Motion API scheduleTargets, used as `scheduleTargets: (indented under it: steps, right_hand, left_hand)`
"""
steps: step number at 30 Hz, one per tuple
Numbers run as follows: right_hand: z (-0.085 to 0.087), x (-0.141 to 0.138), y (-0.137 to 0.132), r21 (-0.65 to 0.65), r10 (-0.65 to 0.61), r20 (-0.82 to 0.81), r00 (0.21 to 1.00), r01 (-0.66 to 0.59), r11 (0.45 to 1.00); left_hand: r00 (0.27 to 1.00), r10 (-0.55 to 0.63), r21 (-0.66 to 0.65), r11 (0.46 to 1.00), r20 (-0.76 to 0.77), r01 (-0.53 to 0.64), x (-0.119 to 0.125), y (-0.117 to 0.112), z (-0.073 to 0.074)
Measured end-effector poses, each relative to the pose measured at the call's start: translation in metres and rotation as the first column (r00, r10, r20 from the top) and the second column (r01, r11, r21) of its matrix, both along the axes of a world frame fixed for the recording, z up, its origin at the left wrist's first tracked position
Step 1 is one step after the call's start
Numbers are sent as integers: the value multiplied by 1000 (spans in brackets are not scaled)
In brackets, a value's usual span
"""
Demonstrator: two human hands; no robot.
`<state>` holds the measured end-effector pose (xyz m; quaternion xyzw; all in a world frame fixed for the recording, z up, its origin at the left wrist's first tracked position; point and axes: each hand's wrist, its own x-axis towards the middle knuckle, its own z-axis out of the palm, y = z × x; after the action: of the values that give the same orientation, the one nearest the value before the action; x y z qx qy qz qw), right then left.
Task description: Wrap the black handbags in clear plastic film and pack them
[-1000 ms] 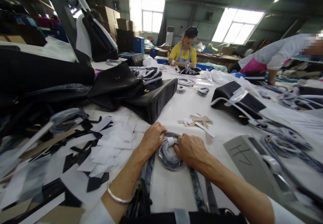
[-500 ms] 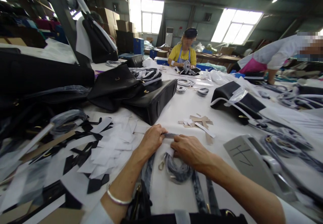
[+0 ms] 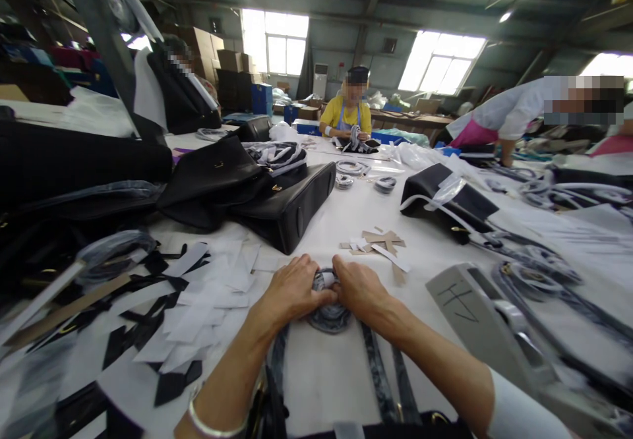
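Observation:
A coiled strap [image 3: 329, 320], dark and wrapped in clear film, lies on the white table in front of me. My left hand [image 3: 295, 289] grips its left side, the thumb reaching across the coil's middle. On the other side my right hand [image 3: 359, 287] is closed on the same coil, fingertips at its far edge. A piece of white wrapping shows between the hands. Nearest me is a black handbag [image 3: 410, 429], its film-wrapped handles [image 3: 373, 366] stretched out on the table below the coil.
Paper and black scraps [image 3: 198, 314] cover the left side. Black bags [image 3: 291, 208] lie beyond my hands. A grey tape dispenser [image 3: 475, 314] stands at right, near more wrapped straps [image 3: 539, 281]. A person in yellow [image 3: 346, 116] works across the table; another leans in at right.
Both hands have moved from a stretched strap section down around the coil. The coil now sits farther from me, between the hands, and its metal clasp is out of sight.

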<state>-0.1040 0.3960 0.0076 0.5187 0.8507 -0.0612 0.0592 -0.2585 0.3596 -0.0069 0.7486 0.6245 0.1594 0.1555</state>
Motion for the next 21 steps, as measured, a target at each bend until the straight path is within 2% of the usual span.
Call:
scheduleTargets:
  steps: [3,6,8,11,13,16,21]
  right_hand:
    - [5,6,0,-16,13,-81,997,-14,1000]
    - [16,28,11,-33,59,-234,970,-69,997]
    - [26,49,27,18,4,-255,967,0,1000]
    - [35,77,57,95,-158,-152,976,173,980]
    - [32,90,77,61,-225,-83,971,230,971]
    - [19,100,99,-18,-280,-39,959,280,960]
    - [1,110,118,-127,-325,-77,942,315,941]
  left_hand:
    - [985,82,57,996,-153,-74,13,-3,-3]
    - [983,85,75,994,-160,-73,17,-1,-9]
    - [988,62,80,995,-139,-52,16,0,-10]
    - [990,57,78,996,-130,-47,13,1,-8]
    - [989,60,67,996,-137,-51,12,1,-7]
    - [987,56,57,997,-152,-48,13,0,-8]
    - [982,44,60,998,-185,-34,15,1,-9]
